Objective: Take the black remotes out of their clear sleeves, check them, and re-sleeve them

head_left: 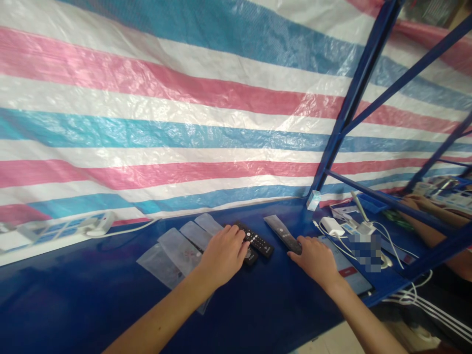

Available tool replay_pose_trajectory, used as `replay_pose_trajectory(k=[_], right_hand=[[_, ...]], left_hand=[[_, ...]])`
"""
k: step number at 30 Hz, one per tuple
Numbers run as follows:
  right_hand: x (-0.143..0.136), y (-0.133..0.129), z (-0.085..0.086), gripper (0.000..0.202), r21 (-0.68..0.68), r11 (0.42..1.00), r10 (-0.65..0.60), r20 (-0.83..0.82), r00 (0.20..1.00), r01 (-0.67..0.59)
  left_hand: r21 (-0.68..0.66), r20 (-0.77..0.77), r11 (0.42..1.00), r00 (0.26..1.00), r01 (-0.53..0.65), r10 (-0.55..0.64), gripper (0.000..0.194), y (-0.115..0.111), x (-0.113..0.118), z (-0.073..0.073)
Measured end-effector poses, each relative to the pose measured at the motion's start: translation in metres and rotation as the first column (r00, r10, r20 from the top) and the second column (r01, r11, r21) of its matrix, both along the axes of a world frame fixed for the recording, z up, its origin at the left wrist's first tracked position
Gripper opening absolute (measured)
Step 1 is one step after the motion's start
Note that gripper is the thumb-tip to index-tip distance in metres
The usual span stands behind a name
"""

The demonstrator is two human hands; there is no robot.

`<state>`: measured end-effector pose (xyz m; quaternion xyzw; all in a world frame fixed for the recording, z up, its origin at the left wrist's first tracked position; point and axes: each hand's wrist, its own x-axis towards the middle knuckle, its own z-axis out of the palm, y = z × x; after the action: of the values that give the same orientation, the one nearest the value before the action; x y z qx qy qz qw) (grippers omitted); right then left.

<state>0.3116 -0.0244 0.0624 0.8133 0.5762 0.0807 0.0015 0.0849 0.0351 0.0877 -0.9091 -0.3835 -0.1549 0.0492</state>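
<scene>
My left hand [224, 254] lies over a black remote control [251, 257], its fingers curled down and partly hiding it. A second black remote control [263, 246] lies just to the right, buttons up. Clear plastic sleeves [179, 250] fan out left of this hand, and dark shapes show inside some of them. My right hand [316, 256] is closed on the near end of a remote control in a clear sleeve [282, 231], thumb on the near side. That sleeved remote points away from me on the blue table.
A tablet [348, 273] lies beside my right hand. Farther right are a white charger [332, 226], cables and a small box [313, 200]. A blue metal frame [337, 132] rises there. Another person's arm [424, 221] shows beyond it. A white power strip [99, 223] sits left.
</scene>
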Motion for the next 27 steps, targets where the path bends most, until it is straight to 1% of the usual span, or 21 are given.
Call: replay_pose_trajectory(k=[3,7,11,15,19,23,25,27], right_hand=[[0.005,-0.001,0.0,0.024,-0.055,0.998,0.003,-0.086,0.996,-0.008],[0.012,0.012,-0.002,0.027,-0.029,0.999,-0.035,-0.17,0.985,0.031],[0.024,0.042,-0.002,0.028,-0.016,0.997,-0.072,-0.182,0.981,0.071],[0.043,0.076,0.001,0.03,-0.018,0.991,-0.136,-0.179,0.974,0.135],[0.062,0.096,0.005,0.035,-0.025,0.977,-0.212,-0.185,0.96,0.211],[0.072,0.102,0.008,0.035,-0.02,0.966,-0.255,-0.191,0.948,0.256],[0.07,0.101,0.01,0.036,-0.006,0.965,-0.258,-0.187,0.948,0.261],[0.062,0.097,0.012,0.04,0.035,0.966,-0.248,-0.166,0.954,0.258]], left_hand=[[-0.065,-0.046,0.998,0.999,-0.015,0.012,0.024,-0.002,0.0,0.003],[-0.136,-0.082,0.99,0.997,-0.023,0.012,0.025,-0.003,-0.002,0.005],[-0.165,-0.104,0.986,0.994,-0.032,0.015,0.024,-0.005,-0.003,0.006],[-0.192,-0.117,0.981,0.993,-0.04,0.018,0.023,-0.008,-0.002,0.007],[-0.206,-0.114,0.977,0.993,-0.048,0.025,0.024,-0.008,-0.001,0.007],[-0.206,-0.117,0.977,0.993,-0.051,0.027,0.025,-0.008,-0.001,0.006],[-0.21,-0.121,0.976,0.992,-0.05,0.025,0.025,-0.009,-0.001,0.006],[-0.216,-0.123,0.975,0.992,-0.057,0.031,0.026,-0.01,0.0,0.006]])
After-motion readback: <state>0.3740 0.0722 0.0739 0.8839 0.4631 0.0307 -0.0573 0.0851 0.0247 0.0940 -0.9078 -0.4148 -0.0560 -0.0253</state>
